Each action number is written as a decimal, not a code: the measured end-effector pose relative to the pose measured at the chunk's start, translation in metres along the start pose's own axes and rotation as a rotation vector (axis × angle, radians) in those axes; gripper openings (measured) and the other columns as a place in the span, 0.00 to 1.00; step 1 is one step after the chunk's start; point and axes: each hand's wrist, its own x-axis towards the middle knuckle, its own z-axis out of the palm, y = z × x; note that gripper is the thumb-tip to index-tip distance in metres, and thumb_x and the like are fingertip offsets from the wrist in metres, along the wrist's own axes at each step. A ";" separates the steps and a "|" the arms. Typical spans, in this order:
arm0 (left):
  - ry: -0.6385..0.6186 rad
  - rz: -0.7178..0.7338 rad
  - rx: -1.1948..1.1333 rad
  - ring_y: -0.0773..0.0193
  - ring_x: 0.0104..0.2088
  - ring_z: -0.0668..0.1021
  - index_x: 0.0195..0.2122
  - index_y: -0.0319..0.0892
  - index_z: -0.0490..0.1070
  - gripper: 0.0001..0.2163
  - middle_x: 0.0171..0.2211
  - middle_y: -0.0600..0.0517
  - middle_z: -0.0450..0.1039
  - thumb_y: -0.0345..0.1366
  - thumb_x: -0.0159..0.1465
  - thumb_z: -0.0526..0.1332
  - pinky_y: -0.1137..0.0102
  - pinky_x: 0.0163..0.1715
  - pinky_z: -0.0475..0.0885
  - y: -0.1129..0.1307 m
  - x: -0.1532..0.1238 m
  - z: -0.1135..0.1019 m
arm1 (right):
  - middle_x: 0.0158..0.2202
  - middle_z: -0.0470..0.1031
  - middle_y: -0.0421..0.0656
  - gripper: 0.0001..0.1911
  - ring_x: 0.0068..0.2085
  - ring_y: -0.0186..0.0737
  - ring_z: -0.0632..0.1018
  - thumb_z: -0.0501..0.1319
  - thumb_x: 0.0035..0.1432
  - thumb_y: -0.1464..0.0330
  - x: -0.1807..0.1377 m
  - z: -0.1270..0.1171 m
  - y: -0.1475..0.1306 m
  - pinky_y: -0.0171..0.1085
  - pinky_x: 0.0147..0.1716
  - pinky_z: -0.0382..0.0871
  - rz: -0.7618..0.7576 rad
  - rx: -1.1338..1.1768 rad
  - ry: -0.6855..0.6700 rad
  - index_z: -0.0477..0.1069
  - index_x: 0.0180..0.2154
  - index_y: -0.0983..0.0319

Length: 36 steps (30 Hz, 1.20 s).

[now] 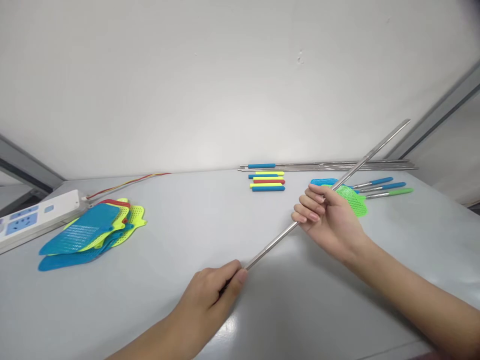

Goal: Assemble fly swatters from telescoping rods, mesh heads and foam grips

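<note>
A thin silver metal rod (273,243), with step-like joints along it, slants up to the right above the table. My left hand (210,300) is closed around its lower end, which the fingers hide. Higher up, my right hand (328,217) wraps its fingers round the middle of the same rod, palm turned toward me. The rod's free upper end reaches up in front of the wall. Behind my right hand lie finished fly swatters, among them a green swatter head (354,200) that the hand partly covers.
At the left, a pile of blue, yellow and red swatter heads (90,230) rests against a white power strip (41,217). Several coloured handle sleeves (268,188) lie at the back, before a row of metal rods (300,167) along the wall (210,90). Blue and green swatter handles (399,192) point right.
</note>
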 end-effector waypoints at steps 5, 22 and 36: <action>0.034 -0.015 -0.017 0.70 0.18 0.50 0.20 0.43 0.45 0.15 0.16 0.59 0.42 0.44 0.61 0.39 0.74 0.17 0.49 -0.004 0.000 0.004 | 0.15 0.41 0.32 0.16 0.15 0.27 0.49 0.53 0.48 0.73 0.012 -0.008 -0.016 0.29 0.13 0.51 0.041 0.109 0.016 0.45 0.18 0.62; 0.285 0.018 0.257 0.68 0.18 0.57 0.20 0.43 0.43 0.14 0.16 0.59 0.49 0.41 0.62 0.39 0.73 0.19 0.51 -0.017 -0.004 0.023 | 0.14 0.38 0.32 0.17 0.13 0.28 0.47 0.49 0.52 0.74 0.023 -0.025 0.010 0.30 0.10 0.46 0.077 0.263 0.103 0.42 0.18 0.61; 0.340 0.043 0.374 0.68 0.17 0.59 0.21 0.43 0.45 0.13 0.16 0.58 0.53 0.38 0.62 0.38 0.72 0.19 0.53 -0.023 -0.008 0.025 | 0.15 0.35 0.32 0.17 0.14 0.27 0.45 0.49 0.53 0.73 0.018 -0.029 0.026 0.30 0.10 0.44 0.007 0.303 0.114 0.42 0.18 0.61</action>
